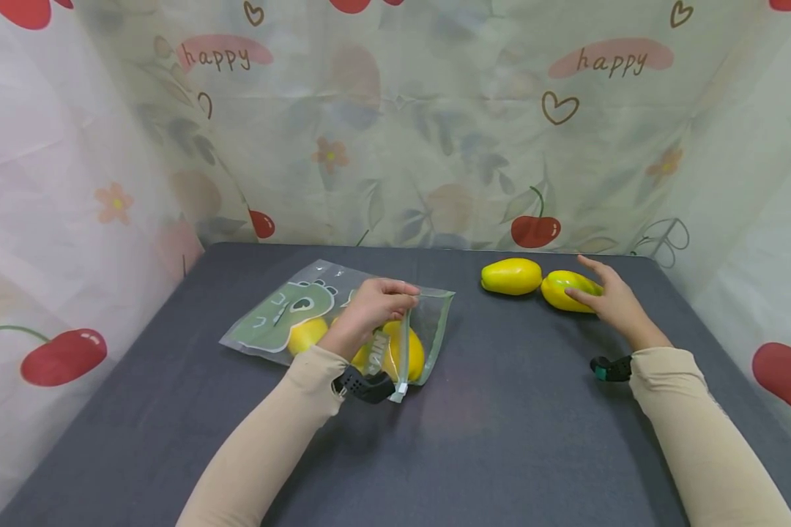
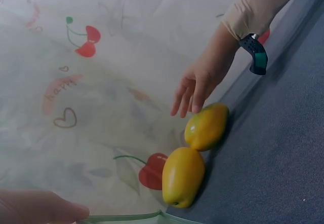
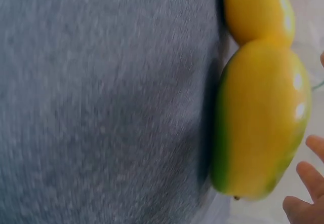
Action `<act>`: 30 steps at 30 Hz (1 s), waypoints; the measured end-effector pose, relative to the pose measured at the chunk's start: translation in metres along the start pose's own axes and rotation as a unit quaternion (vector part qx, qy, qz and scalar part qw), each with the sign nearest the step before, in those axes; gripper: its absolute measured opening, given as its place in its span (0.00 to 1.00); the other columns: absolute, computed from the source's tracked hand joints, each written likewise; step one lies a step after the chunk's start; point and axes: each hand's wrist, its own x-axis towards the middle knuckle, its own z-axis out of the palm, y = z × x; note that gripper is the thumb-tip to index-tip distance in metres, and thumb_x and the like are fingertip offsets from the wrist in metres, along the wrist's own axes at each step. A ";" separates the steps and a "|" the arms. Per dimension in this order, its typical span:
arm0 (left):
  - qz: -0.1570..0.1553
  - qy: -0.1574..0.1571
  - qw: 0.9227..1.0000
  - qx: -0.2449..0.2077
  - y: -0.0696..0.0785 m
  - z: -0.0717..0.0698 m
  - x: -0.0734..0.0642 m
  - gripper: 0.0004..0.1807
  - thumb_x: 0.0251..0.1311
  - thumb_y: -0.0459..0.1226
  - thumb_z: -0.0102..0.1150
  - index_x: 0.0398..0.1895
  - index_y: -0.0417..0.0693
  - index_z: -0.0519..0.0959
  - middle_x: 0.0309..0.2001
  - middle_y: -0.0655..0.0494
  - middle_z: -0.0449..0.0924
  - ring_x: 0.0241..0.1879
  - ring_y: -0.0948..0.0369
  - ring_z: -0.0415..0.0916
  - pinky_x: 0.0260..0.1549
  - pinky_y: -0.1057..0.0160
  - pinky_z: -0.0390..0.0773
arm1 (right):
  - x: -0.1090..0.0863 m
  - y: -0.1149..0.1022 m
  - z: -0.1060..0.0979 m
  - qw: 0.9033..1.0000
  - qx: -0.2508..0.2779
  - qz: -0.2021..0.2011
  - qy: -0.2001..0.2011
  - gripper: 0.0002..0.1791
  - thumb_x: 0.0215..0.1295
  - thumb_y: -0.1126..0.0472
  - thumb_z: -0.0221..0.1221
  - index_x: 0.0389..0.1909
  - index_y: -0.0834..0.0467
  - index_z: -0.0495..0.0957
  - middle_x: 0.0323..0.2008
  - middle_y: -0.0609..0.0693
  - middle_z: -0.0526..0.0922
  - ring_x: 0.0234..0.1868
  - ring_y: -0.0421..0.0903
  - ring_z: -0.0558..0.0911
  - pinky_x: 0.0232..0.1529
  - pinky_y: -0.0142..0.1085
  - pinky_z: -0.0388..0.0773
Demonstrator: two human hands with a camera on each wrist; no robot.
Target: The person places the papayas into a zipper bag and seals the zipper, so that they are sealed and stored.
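On a dark gray table [image 1: 501,432], the left hand [image 1: 372,307] pinches the upper edge of a clear plastic bag [image 1: 296,301] between thumb and fingers. The bag lies on the left half of the table, printed with a green cartoon figure, and yellow fruit [image 1: 306,335] shows through it (part of it hidden behind the hand and wrist). A pale slider [image 1: 400,391] sits at the near end of the strip along the bag's mouth. Over on the right, the right hand [image 1: 613,300] is spread wide, thumb well apart from the fingers, at the right end of a yellow-green fruit [image 1: 560,290]; whether the thumb touches it cannot be told, though the right wrist view shows a gap between the other fingertips and its skin. A second loose fruit [image 1: 510,276] lies against its left end, near the table's back edge. Both arms wear beige sleeves [image 1: 264,432] and black wristbands [image 1: 367,384]. A patterned curtain [image 1: 402,132] hangs behind.
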 end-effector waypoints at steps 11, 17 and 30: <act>-0.008 -0.003 1.000 0.006 0.000 0.000 0.001 0.16 0.60 0.30 0.60 0.50 0.31 0.80 0.34 0.53 0.81 0.25 0.64 0.71 0.32 0.69 0.76 | 0.011 0.016 -0.005 0.997 -0.017 0.020 -0.072 0.55 0.63 0.41 0.60 0.77 0.59 0.38 0.74 0.70 0.40 0.72 0.72 0.45 0.66 0.68 0.46; -0.012 -0.004 1.000 0.007 0.001 0.000 0.001 0.15 0.60 0.30 0.60 0.50 0.32 0.80 0.36 0.50 0.81 0.25 0.64 0.71 0.37 0.64 0.77 | 0.018 0.023 -0.003 0.996 -0.034 0.004 -0.081 0.53 0.63 0.45 0.62 0.76 0.61 0.41 0.73 0.72 0.44 0.71 0.72 0.48 0.65 0.67 0.49; -0.005 -0.001 1.000 -0.005 -0.001 -0.001 0.002 0.13 0.58 0.30 0.61 0.46 0.33 0.82 0.40 0.42 0.82 0.25 0.64 0.71 0.32 0.69 0.76 | 0.013 0.020 -0.001 0.996 -0.060 0.009 -0.063 0.51 0.61 0.40 0.62 0.73 0.65 0.49 0.66 0.76 0.55 0.63 0.70 0.59 0.60 0.64 0.58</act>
